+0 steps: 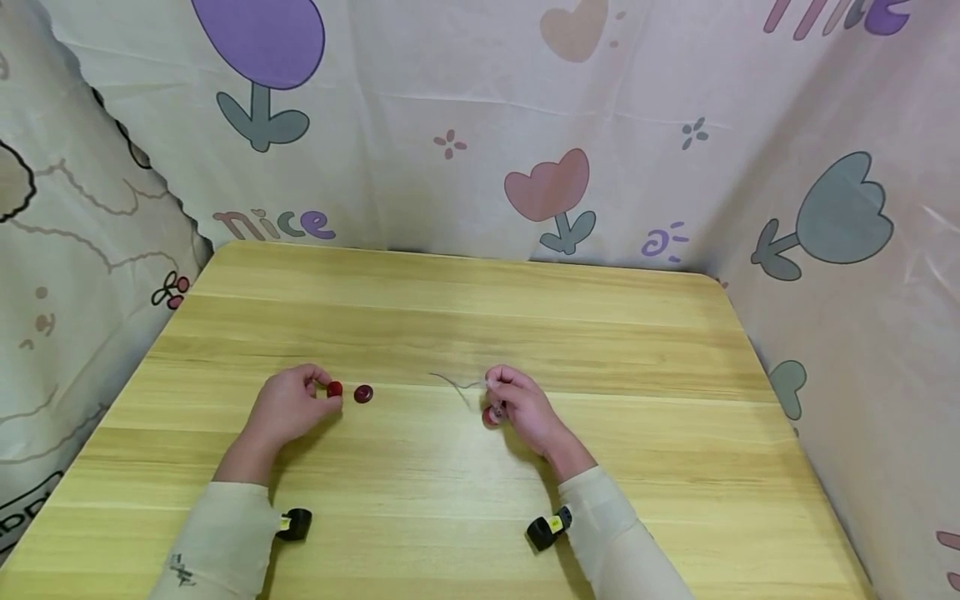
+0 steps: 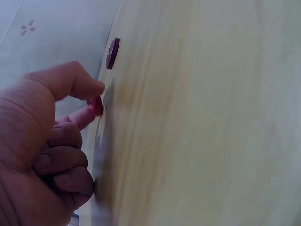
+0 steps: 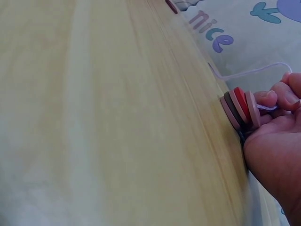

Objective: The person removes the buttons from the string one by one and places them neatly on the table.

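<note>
My left hand point(image 1: 288, 406) is low over the table and holds a small round red button point(image 1: 334, 389) between thumb and index finger. In the left wrist view this button point(image 2: 95, 106) stands on edge, with the other fingers curled behind it. Just to its right lies a dark red button point(image 1: 363, 393). My right hand point(image 1: 525, 410) pinches a thin pale string point(image 1: 453, 383), whose free end trails left. Several buttons threaded on it form a stack point(image 3: 240, 108) of pink, dark and red discs, hanging below the fingertips close over the wood.
The light wood table point(image 1: 420, 517) stretches out around both hands. Behind it and at its sides hangs a pale printed cloth point(image 1: 390, 158) with flowers and lettering. Each sleeve carries a small black device point(image 1: 296, 525) at the wrist.
</note>
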`<state>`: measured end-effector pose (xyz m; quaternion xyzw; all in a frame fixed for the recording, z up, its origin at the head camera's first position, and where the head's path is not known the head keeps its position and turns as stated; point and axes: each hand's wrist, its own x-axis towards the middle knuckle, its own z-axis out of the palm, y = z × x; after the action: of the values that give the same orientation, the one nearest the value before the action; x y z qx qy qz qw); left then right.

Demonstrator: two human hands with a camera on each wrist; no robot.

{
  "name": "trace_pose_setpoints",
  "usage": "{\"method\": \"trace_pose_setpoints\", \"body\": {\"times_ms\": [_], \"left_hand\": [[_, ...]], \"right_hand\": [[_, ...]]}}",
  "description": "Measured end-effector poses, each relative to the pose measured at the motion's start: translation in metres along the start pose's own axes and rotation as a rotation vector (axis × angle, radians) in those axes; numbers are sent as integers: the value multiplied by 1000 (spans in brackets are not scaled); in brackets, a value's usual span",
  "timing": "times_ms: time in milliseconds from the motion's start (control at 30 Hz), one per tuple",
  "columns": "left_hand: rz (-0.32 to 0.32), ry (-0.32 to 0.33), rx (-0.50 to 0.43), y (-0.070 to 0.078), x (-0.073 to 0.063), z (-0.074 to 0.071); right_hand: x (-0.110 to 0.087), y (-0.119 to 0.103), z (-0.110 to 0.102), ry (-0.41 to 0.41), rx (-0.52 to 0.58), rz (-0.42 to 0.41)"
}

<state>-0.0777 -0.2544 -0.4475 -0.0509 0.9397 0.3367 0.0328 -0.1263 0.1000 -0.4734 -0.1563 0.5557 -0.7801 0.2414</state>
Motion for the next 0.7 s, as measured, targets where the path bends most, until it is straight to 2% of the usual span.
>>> {"method": "trace_pose_setpoints", "body": {"times_ms": [700], "left_hand": [[-17,-5,9,-3,0,1]], "right_hand": [[0,0,-1,-2,23,-1]]}}
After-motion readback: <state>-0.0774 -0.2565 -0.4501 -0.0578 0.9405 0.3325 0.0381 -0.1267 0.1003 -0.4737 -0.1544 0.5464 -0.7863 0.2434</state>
